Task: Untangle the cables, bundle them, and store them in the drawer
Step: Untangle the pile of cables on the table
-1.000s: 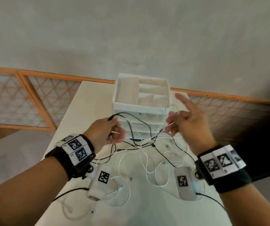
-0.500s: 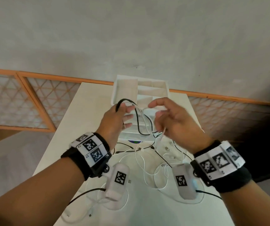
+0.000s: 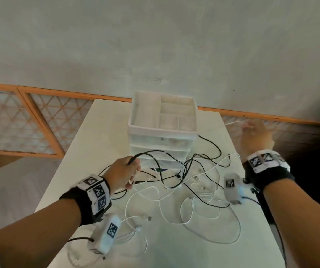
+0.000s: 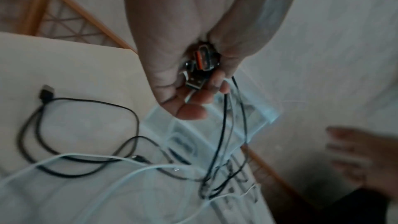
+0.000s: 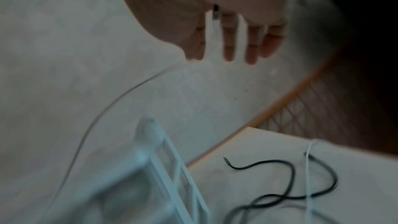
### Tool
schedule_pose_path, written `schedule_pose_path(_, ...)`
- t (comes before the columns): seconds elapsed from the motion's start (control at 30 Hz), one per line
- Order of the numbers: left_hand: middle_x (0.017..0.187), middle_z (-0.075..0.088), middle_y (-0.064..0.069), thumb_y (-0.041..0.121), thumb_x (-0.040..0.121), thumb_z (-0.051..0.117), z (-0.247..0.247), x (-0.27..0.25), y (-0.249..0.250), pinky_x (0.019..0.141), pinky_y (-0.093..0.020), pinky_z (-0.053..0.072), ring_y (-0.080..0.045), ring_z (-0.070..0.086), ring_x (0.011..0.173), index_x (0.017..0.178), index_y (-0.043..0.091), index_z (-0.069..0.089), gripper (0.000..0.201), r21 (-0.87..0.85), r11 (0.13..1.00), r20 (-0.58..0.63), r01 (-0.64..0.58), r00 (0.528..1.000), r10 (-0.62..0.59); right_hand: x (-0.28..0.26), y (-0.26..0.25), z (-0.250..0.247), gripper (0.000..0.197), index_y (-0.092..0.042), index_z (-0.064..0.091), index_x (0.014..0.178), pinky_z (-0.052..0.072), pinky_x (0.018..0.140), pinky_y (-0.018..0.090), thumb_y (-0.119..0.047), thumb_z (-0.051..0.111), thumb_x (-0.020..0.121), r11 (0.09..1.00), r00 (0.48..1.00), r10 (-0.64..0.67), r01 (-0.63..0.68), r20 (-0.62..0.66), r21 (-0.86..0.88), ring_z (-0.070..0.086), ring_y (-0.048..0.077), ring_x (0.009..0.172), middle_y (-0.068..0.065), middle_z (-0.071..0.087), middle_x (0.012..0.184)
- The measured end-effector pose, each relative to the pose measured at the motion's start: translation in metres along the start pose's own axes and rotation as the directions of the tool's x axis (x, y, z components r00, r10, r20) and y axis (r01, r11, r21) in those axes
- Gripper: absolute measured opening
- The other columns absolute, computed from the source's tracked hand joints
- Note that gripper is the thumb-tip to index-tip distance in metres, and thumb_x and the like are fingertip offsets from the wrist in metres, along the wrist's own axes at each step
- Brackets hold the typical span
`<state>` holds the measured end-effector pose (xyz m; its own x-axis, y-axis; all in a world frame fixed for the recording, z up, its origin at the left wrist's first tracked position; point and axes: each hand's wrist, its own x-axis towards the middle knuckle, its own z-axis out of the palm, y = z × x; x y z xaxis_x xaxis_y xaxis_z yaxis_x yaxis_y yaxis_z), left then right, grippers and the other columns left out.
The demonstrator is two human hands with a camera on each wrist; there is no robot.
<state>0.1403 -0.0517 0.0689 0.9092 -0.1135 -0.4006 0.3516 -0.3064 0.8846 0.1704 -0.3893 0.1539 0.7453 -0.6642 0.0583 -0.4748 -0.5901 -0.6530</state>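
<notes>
Tangled cables (image 3: 184, 182) sprawl over a white table (image 3: 101, 136) against a grey wall (image 3: 155, 45).

The drawer unit (image 3: 162, 136) stands at the middle of the table's (image 3: 89, 144) far end, and bare tabletop lies to its left, where a hand could pass. In front of the unit a tangle of black cables (image 3: 176, 169) and white cables (image 3: 174, 206) covers the middle of the table up to its lowest drawers. To the unit's right one black cable end (image 5: 258, 166) lies on otherwise bare tabletop.
</notes>
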Motion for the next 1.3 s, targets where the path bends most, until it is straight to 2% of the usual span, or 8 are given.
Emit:
schedule_pose_path(0.1,0.058,0.040,0.000,0.024,0.103,0.047,0.003,-0.005,0.028,0.049,-0.027,0.040,-0.016,0.043,0.050,0.081,0.008,0.058,0.029,-0.156,0.985,0.006,-0.076,0.997,0.078,-0.036,0.002,0.025,0.060,-0.036,0.041,0.139,0.042,0.101,0.047,-0.033,0.069,0.086,0.944,0.955,-0.278,0.292,0.109,-0.156,0.056,0.033,0.119,0.007,0.050,0.139)
schedule_pose_path(0.23,0.055,0.045,-0.001,0.021,0.104,0.047,0.024,-0.013,0.076,0.045,-0.025,0.043,-0.018,0.051,0.051,0.088,0.002,0.060,0.028,-0.225,0.952,0.128,-0.208,0.962,0.240,-0.108,-0.027,0.054,0.035,-0.039,0.058,0.112,0.053,0.065,0.032,-0.033,0.072,0.081,0.655,0.612,-0.749,0.740,0.252,0.151,0.053,0.001,0.064,-0.014,0.057,0.081)
schedule_pose_path(0.27,0.055,0.047,-0.001,0.022,0.104,0.047,0.028,-0.014,0.083,0.045,-0.025,0.044,-0.018,0.055,0.053,0.090,0.001,0.062,0.029,-0.214,0.949,0.153,-0.232,0.951,0.267,-0.112,-0.034,0.056,0.022,-0.035,0.062,0.104,0.052,0.060,0.032,-0.034,0.069,0.083,0.636,0.600,-0.768,0.755,0.224,0.159,0.050,0.001,0.057,-0.013,0.054,0.066)
schedule_pose_path(0.43,0.055,0.052,0.004,0.035,0.104,0.043,0.011,-0.007,0.062,0.057,-0.027,0.047,-0.019,0.059,0.071,0.077,0.014,0.057,0.037,0.000,0.977,0.184,-0.212,0.961,0.208,-0.058,-0.056,0.022,0.018,-0.024,0.070,0.084,0.043,0.055,0.025,-0.041,0.067,0.090,0.816,0.809,-0.572,0.544,0.137,0.196,0.060,0.012,0.053,-0.005,0.068,0.061)
schedule_pose_path(0.63,0.059,0.048,0.002,0.032,0.106,0.039,-0.002,-0.001,0.009,0.051,-0.017,0.037,-0.022,0.057,0.075,0.077,0.010,0.050,0.038,0.069,0.994,0.144,-0.087,0.987,0.076,0.004,-0.051,0.012,0.032,-0.024,0.068,0.082,0.057,0.058,0.038,-0.053,0.061,0.089,0.888,0.930,-0.368,0.349,0.007,0.299,0.067,0.019,0.050,0.000,0.075,0.072)
schedule_pose_path(0.9,0.057,0.033,0.004,0.038,0.103,0.045,-0.009,-0.003,0.005,0.042,-0.023,0.029,-0.011,0.032,0.044,0.081,0.009,0.048,0.036,-0.145,0.989,0.137,0.024,0.991,-0.004,0.015,-0.074,0.012,0.011,-0.035,0.060,0.097,0.057,0.074,0.042,-0.041,0.051,0.095,0.813,0.880,-0.474,0.439,-0.003,0.383,0.073,0.017,0.060,-0.014,0.066,0.110)
schedule_pose_path(1.13,0.050,0.032,0.007,0.047,0.093,0.061,-0.023,0.004,0.013,0.050,-0.030,0.040,-0.012,0.031,0.040,0.069,0.016,0.042,0.043,-0.054,0.997,-0.045,-0.063,0.997,0.061,0.023,-0.040,0.024,0.020,-0.031,0.056,0.090,0.058,0.081,0.047,-0.050,0.057,0.086,0.902,0.880,-0.430,0.407,0.201,0.146,0.072,0.026,0.086,-0.003,0.070,0.101)
schedule_pose_path(1.3,0.050,0.053,0.000,0.041,0.097,0.056,-0.009,0.008,0.023,0.052,-0.030,0.048,-0.017,0.053,0.043,0.075,0.012,0.052,0.036,-0.138,0.990,-0.060,-0.037,0.998,0.029,0.008,-0.054,0.014,0.014,-0.033,0.058,0.093,0.058,0.079,0.037,-0.045,0.062,0.090,0.795,0.862,-0.497,0.499,-0.100,0.345,0.071,0.018,0.080,-0.010,0.069,0.107)
